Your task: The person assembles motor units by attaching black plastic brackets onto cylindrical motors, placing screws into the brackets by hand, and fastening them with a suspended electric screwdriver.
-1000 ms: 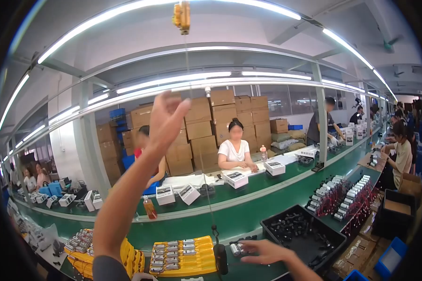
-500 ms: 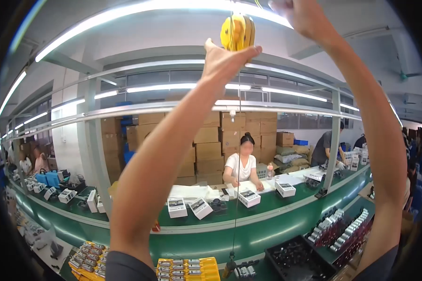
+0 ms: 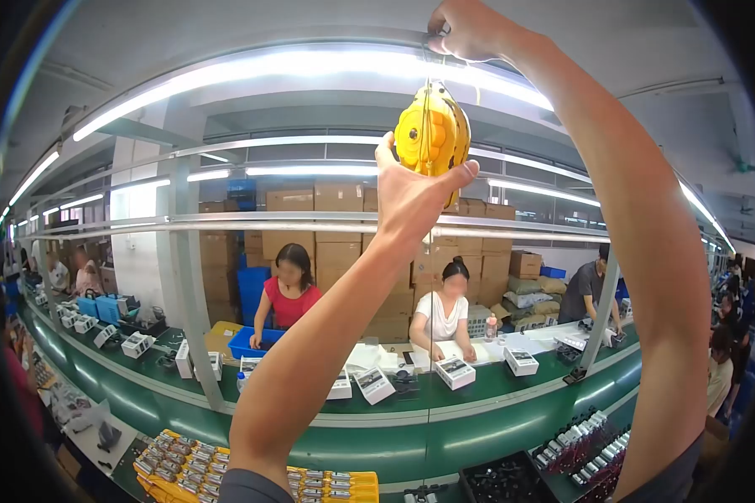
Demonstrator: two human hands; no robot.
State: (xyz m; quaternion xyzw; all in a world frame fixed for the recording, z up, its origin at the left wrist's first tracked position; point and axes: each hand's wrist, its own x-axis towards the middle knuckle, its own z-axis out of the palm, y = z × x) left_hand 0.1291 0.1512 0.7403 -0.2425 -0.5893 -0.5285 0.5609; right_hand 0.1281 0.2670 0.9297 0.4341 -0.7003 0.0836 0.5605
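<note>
A yellow tool balancer (image 3: 432, 134) hangs overhead near the lights, its thin cable running down toward the bench. My left hand (image 3: 418, 186) is wrapped round its lower part from below, thumb on the right side. Above it, my right hand (image 3: 461, 32) is closed at the cord from which the balancer hangs, fingers pinched together. Low in the view, yellow trays (image 3: 335, 486) hold rows of small silver parts. A black bin (image 3: 507, 479) with dark pieces lies to their right.
A green conveyor (image 3: 369, 440) crosses the view, with white boxes (image 3: 455, 374) along its far side. Two persons sit opposite, one beside a blue bin (image 3: 245, 342). A metal post (image 3: 195, 310) and rails stand between. Silver parts with red wires (image 3: 572, 440) lie at right.
Both hands have risen overhead from lower positions. My left hand has taken hold of the balancer, and my right hand has moved from near the bench to the cord above it.
</note>
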